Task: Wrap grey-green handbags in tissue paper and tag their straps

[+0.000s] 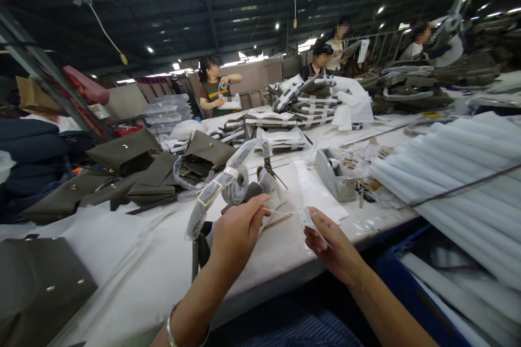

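Note:
Between my two hands a thin pale string (280, 212) is stretched above the table. My left hand (240, 227) pinches one end of it, fingers closed. At the other end, my right hand (329, 238) grips a small white tag (308, 218) between thumb and fingers. Just behind my left hand lies an olive bag, mostly hidden, with a plastic-wrapped strap (211, 192) arching up from it. The strap shows a gold rectangular buckle (210, 194). A coil of wrapped strap (237, 187) sits next to it.
Olive bags (150, 173) lie heaped on the left. A tape dispenser (334, 173) stands behind my right hand, near scattered tan tags (362, 157). White foam rolls (456, 173) fill the right side. Wrapped bags (301, 103) are piled farther back, with several people beyond.

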Motion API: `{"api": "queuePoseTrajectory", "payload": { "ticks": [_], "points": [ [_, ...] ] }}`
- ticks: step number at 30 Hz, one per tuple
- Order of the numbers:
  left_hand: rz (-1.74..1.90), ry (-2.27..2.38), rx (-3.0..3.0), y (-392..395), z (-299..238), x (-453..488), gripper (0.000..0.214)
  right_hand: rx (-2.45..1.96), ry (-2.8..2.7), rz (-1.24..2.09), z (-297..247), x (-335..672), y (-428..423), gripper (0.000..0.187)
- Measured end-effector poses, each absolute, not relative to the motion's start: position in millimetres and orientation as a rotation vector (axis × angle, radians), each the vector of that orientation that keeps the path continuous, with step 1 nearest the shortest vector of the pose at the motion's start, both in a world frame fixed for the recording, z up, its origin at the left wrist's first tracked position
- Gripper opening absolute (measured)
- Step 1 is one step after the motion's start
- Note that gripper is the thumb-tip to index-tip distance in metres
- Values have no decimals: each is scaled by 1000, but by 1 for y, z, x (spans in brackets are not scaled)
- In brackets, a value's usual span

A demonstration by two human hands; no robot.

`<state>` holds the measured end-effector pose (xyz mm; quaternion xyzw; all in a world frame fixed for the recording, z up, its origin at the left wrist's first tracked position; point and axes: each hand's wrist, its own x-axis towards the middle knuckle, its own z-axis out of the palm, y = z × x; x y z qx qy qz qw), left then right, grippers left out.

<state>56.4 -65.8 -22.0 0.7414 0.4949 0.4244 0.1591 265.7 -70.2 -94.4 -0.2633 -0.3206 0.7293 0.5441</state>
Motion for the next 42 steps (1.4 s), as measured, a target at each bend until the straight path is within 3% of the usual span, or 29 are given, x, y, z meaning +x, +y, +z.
{"api": "queuePoseTrajectory", "payload": {
  "ticks": [11, 20, 23, 29, 34, 42],
  "points": [
    [1348, 1015, 1566, -71, -6, 62, 22, -544, -698, 1875, -105, 256, -77, 42],
    [1259, 906, 1695, -64, 12, 77, 18, -593, -787, 1952, -106, 248, -84, 50],
    [1232, 999, 1899, -62, 22, 85, 13, -700, -932, 1817, -104, 249, -82, 51],
    [1116, 1042, 2015, -57, 29, 96, 14, -791, -1355, 1208, -102, 262, -71, 51],
    [1104, 1013, 2017, -51, 35, 101, 14, -681, -1522, 1176, -81, 266, -67, 66],
    [1123, 1025, 1912, -44, 37, 112, 19, -691, -1486, 1129, -75, 257, -64, 56]
  ]
}}
